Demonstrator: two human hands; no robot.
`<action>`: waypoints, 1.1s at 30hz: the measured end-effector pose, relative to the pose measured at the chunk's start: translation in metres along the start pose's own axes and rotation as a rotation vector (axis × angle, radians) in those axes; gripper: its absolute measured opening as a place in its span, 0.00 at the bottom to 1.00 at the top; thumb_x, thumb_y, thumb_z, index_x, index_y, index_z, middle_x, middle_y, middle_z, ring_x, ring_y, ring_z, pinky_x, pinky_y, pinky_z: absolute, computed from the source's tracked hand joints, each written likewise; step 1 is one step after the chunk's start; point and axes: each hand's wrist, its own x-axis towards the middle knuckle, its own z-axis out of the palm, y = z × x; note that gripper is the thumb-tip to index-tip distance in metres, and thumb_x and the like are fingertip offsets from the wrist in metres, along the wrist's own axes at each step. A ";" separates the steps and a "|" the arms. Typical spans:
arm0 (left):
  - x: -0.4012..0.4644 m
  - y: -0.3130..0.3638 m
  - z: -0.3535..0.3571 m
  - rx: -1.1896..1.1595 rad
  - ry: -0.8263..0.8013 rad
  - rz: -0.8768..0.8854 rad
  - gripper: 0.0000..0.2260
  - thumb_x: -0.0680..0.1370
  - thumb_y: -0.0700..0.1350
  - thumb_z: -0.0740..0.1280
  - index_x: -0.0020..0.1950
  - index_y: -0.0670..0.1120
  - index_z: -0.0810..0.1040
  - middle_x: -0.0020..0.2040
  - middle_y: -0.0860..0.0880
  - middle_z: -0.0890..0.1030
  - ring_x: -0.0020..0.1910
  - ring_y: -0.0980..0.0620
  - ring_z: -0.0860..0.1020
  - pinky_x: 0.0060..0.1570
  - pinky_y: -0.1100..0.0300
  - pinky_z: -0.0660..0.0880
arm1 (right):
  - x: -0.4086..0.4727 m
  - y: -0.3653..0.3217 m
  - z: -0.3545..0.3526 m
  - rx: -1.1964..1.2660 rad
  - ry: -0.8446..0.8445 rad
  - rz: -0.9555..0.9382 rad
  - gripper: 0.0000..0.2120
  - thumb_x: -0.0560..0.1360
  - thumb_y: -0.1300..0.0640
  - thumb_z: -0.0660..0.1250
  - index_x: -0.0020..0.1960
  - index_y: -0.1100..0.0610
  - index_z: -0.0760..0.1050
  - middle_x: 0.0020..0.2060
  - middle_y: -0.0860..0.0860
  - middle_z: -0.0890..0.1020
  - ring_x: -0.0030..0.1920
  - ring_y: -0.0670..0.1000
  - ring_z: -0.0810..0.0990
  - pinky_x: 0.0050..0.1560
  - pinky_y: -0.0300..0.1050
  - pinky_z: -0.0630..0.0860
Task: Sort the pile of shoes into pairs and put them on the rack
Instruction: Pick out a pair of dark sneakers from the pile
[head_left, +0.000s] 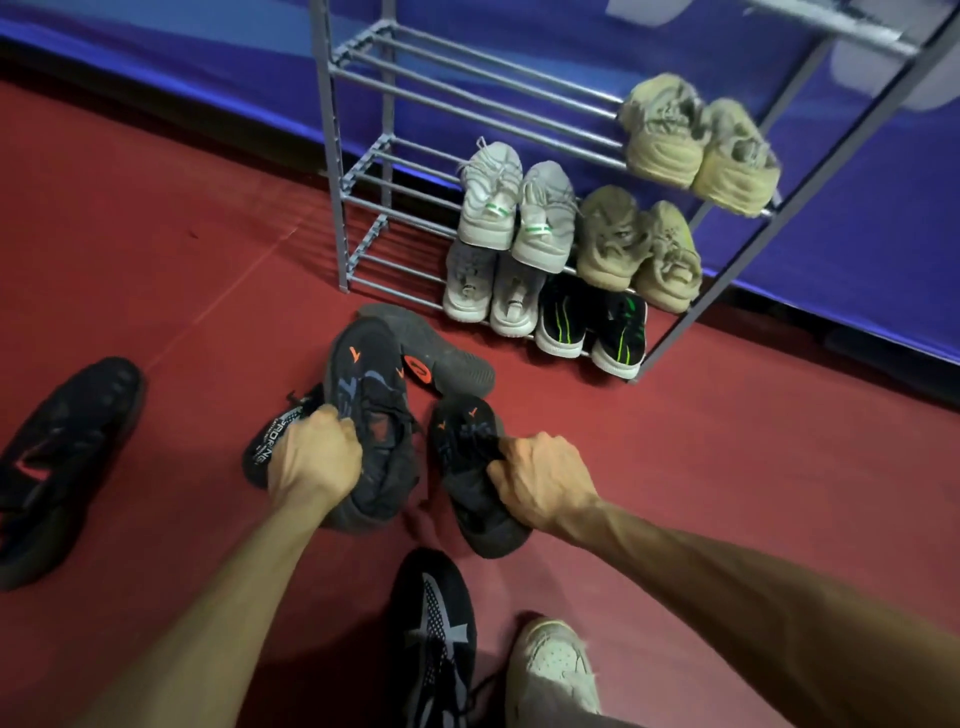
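Note:
My left hand (314, 460) grips the collar of a black shoe with orange marks (371, 384), toe pointing toward the rack. My right hand (543, 480) holds the matching black shoe with orange marks (467, 457) by its opening. Both shoes are low over the red floor in front of the grey metal rack (332, 171). On the rack sit a beige pair (696, 140) on an upper shelf, a white pair with green tabs (514, 208) and an olive pair (636, 249) on the middle shelf, and a white pair (491, 291) and a black-green pair (592, 327) at the bottom.
On the floor lie a dark shoe sole-up (441, 348) behind the held shoes, a black knit shoe with white lettering (270, 441) under my left hand, a black shoe with a red mark (57, 462) at left, a black-grey shoe (434, 639) and a white shoe (553, 670) near me. A blue wall (857, 244) backs the rack.

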 end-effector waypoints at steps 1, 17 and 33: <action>0.002 -0.001 -0.007 -0.014 0.028 0.024 0.10 0.80 0.45 0.56 0.44 0.41 0.72 0.52 0.33 0.80 0.52 0.32 0.77 0.43 0.51 0.65 | -0.002 0.004 -0.009 -0.026 0.014 -0.034 0.15 0.77 0.48 0.54 0.47 0.58 0.74 0.46 0.60 0.83 0.46 0.65 0.80 0.44 0.51 0.74; 0.049 0.135 -0.138 -0.203 0.202 0.318 0.15 0.81 0.46 0.58 0.36 0.41 0.68 0.46 0.31 0.79 0.51 0.30 0.76 0.43 0.49 0.65 | 0.076 0.045 -0.194 0.352 0.665 0.219 0.11 0.73 0.54 0.59 0.33 0.56 0.63 0.35 0.65 0.80 0.39 0.67 0.77 0.36 0.51 0.68; 0.197 0.310 -0.176 0.018 0.223 0.493 0.13 0.80 0.42 0.57 0.44 0.33 0.74 0.49 0.29 0.78 0.52 0.31 0.75 0.50 0.47 0.71 | 0.220 0.112 -0.231 0.177 0.631 0.448 0.12 0.75 0.55 0.58 0.46 0.58 0.79 0.45 0.59 0.84 0.49 0.59 0.82 0.62 0.52 0.66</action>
